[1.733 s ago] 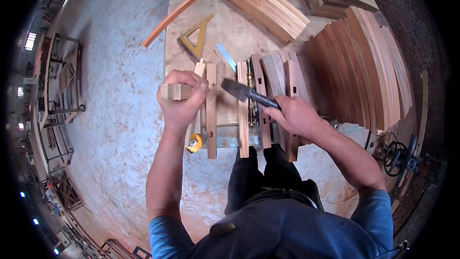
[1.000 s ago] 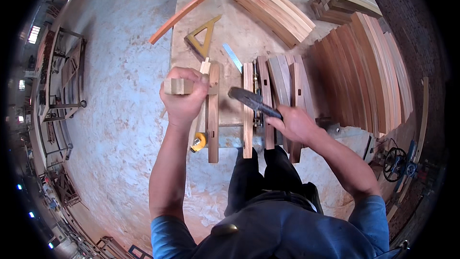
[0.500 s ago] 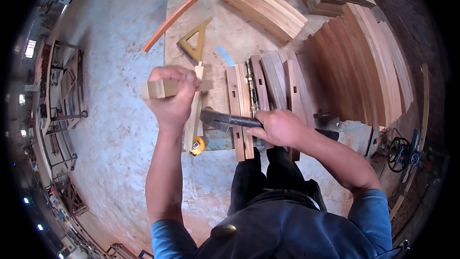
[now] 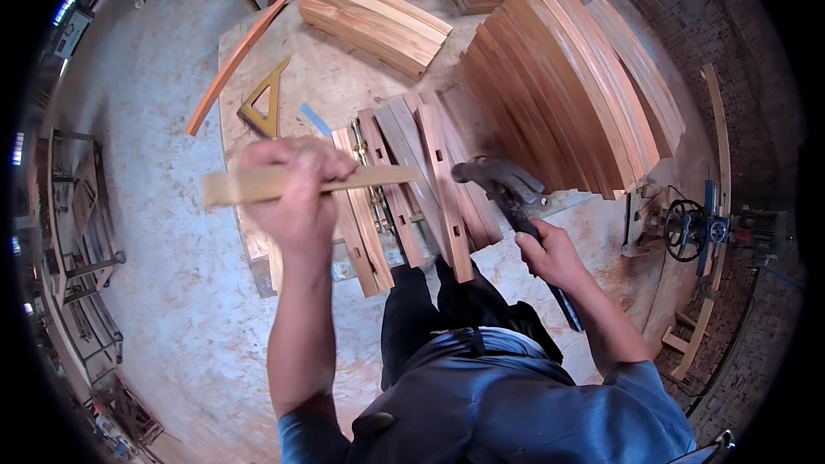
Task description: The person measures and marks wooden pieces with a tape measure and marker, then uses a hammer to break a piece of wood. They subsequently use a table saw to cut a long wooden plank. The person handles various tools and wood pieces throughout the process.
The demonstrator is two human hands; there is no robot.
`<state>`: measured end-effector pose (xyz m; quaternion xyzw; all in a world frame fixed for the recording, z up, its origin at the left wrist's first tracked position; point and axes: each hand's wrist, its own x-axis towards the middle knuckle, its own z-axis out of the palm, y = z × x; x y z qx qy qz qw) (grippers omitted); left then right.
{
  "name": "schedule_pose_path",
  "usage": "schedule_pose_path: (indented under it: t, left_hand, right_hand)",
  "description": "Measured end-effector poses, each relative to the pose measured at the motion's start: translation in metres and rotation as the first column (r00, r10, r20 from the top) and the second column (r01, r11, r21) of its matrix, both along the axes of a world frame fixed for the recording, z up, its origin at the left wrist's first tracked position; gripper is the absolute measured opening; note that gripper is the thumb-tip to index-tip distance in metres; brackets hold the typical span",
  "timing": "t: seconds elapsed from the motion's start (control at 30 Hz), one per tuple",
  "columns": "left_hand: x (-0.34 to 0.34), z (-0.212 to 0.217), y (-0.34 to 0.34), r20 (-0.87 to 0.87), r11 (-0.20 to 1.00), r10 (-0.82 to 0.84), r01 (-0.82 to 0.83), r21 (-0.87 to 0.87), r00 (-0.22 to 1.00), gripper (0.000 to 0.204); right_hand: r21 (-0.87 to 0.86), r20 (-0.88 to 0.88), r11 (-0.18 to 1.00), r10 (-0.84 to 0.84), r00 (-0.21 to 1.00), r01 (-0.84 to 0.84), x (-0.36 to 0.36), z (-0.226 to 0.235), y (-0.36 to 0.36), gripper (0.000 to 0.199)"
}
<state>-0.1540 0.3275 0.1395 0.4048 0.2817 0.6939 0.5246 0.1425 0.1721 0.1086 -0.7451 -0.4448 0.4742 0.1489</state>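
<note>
- Your left hand [image 4: 301,185] had swung the pale wood piece [image 4: 378,175] from end-on to nearly broadside; it hung in view across the row of slats [image 4: 418,172] on the workbench [image 4: 344,82]. The fingers were curled around it, though blur hid their exact spread.
- Your right hand [image 4: 550,256] had carried the hammer [image 4: 521,210] off to the right, fingers wrapped round the handle, its head raised near the holed slat [image 4: 446,193].
- That put hammer and wood piece apart, so I judged the blow out of line and the piece free to turn.
- Several slat ends jutted past the bench's front edge towards your legs [image 4: 408,314], easy to catch.
- The board stack [image 4: 550,94] crowded the hammer's far side; more room lay between the yellow set square [image 4: 272,105] and the wood bundle [image 4: 369,26].
</note>
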Motion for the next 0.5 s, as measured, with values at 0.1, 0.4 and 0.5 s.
schedule_pose_path:
  t: [0.1, 0.4, 0.5]
  left_hand:
    - [0.046, -0.007, 0.014, 0.011, 1.000, 0.001, 0.000, -0.020, 1.000, 0.013]
    - [0.077, -0.022, 0.040, -0.079, 0.991, 0.051, -0.060, -0.117, 0.996, 0.014]
    - [0.080, -0.018, 0.038, -0.041, 0.989, 0.051, -0.057, -0.139, 0.998, 0.015]
  right_hand:
    - [-0.036, -0.083, 0.994, -0.107, 0.991, 0.104, 0.022, -0.006, -0.021, 0.029]
    - [-0.091, -0.104, 0.990, -0.116, 0.988, 0.106, 0.077, -0.036, -0.068, 0.029]
    - [-0.114, -0.115, 0.986, -0.138, 0.984, 0.125, 0.089, -0.044, -0.072, 0.036]
